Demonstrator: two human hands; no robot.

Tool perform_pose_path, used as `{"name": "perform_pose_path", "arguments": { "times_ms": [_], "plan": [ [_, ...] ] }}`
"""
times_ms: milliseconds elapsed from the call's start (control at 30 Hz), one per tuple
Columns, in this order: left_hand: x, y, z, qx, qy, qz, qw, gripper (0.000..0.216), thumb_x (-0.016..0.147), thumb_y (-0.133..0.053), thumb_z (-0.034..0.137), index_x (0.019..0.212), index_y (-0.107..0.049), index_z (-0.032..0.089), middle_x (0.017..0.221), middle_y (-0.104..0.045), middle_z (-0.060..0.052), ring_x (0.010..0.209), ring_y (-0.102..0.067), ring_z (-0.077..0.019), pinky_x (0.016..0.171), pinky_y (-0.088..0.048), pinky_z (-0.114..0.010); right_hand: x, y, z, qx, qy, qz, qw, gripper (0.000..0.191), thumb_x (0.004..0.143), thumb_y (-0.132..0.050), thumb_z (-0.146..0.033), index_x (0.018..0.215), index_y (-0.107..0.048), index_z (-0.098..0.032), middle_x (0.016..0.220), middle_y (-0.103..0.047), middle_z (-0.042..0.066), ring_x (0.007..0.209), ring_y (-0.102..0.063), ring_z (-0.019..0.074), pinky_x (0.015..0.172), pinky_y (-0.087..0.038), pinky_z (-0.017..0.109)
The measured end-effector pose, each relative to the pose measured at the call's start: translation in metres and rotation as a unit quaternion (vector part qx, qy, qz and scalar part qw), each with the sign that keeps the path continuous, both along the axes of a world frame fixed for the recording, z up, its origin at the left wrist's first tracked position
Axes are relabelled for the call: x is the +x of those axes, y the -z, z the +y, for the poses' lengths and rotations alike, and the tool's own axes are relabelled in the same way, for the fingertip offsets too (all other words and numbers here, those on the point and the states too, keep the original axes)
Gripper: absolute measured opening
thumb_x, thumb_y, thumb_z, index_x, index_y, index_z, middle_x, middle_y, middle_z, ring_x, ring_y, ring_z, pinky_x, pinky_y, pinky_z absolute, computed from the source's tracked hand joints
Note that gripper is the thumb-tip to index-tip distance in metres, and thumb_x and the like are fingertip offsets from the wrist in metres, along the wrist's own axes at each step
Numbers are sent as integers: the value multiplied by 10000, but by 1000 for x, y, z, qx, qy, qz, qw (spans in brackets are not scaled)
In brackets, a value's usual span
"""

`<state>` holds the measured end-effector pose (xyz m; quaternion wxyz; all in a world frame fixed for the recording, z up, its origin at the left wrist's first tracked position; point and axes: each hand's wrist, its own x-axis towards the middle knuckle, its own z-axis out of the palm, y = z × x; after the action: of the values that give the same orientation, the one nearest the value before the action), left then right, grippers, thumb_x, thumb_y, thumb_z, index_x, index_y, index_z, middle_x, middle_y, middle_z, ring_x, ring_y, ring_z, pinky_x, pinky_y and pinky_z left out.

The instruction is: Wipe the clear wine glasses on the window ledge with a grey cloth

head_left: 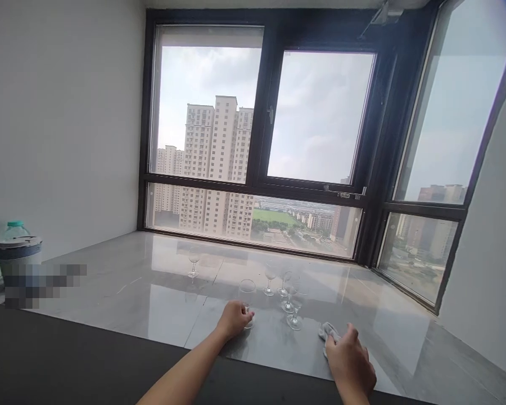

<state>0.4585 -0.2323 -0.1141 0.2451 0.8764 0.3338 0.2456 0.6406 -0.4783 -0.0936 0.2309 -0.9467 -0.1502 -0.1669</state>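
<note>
My left hand (234, 318) is closed round the foot and stem of a clear wine glass (247, 292) that stands upright on the glossy grey window ledge (143, 281). My right hand (351, 360) rests on the ledge to the right, its fingers gripping a small light cloth (328, 331). Between my hands stand several more stemmed glasses (290, 298), all upright. One small glass (193, 264) stands alone farther back on the left.
A large dark-framed window (261, 140) runs behind the ledge, with a second pane angled on the right. A water bottle (16, 229) and a white container (19, 253) stand at the far left by the white wall. A dark surface (67, 360) lies nearest me.
</note>
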Motion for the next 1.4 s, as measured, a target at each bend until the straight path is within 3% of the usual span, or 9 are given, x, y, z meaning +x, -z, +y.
{"name": "perform_pose_path", "arguments": {
  "times_ms": [100,167,333,467,667,900,1133,1400],
  "plan": [
    [2,4,1,20,-16,24,999,347,750,-610,415,517,-570,161,526,-520,10,541,-422,-109,555,-230,-265,9,8,-1,-7,-13,-105,994,464,915,-389,-262,1352,-395,-105,1226,-595,203,1118,-555,333,777,-443,404],
    [1,3,-2,33,-14,31,999,350,764,-607,428,539,-593,161,552,-555,-3,552,-448,-119,567,-245,-265,8,10,-1,9,-29,-118,993,442,911,-376,-224,1335,-403,-106,1229,-594,191,1120,-545,323,777,-437,391],
    [-4,-14,-14,80,-9,47,996,382,785,-608,507,593,-619,176,643,-629,-33,637,-527,-152,627,-280,-264,8,10,-3,102,-11,-19,994,419,908,-437,-282,1317,-400,-199,1086,-666,92,1007,-611,270,692,-427,334],
    [-8,-24,-22,83,14,66,994,329,775,-620,493,644,-640,192,684,-652,-22,699,-565,-167,677,-297,-267,11,7,-4,93,-8,46,995,370,928,-419,-336,1284,-433,-236,1047,-683,74,925,-652,249,667,-423,324],
    [-5,-22,-22,107,28,86,990,298,824,-565,462,718,-663,201,767,-682,-38,837,-593,-205,761,-320,-288,8,3,-3,96,-8,50,994,337,926,-413,-325,1235,-473,-207,1034,-691,97,911,-663,253,656,-432,322],
    [36,-36,-2,62,21,187,980,282,789,-588,453,789,-690,191,876,-719,-93,907,-637,-278,823,-360,-377,7,2,-3,98,-14,46,994,314,924,-383,-295,1204,-493,-203,1040,-691,109,938,-660,260,696,-451,336],
    [83,-35,8,61,18,189,980,331,826,-553,487,851,-686,185,934,-727,-116,953,-643,-289,863,-377,-392,10,4,-4,88,-11,40,995,322,919,-396,-305,1209,-491,-202,1019,-692,109,919,-662,254,691,-457,330],
    [79,-48,18,33,85,202,975,392,772,-617,573,902,-650,205,967,-723,-65,918,-643,-250,792,-409,-324,11,4,-5,81,-1,55,995,328,923,-397,-331,1217,-484,-212,1009,-687,96,931,-661,255,694,-453,326]
  ]
}}
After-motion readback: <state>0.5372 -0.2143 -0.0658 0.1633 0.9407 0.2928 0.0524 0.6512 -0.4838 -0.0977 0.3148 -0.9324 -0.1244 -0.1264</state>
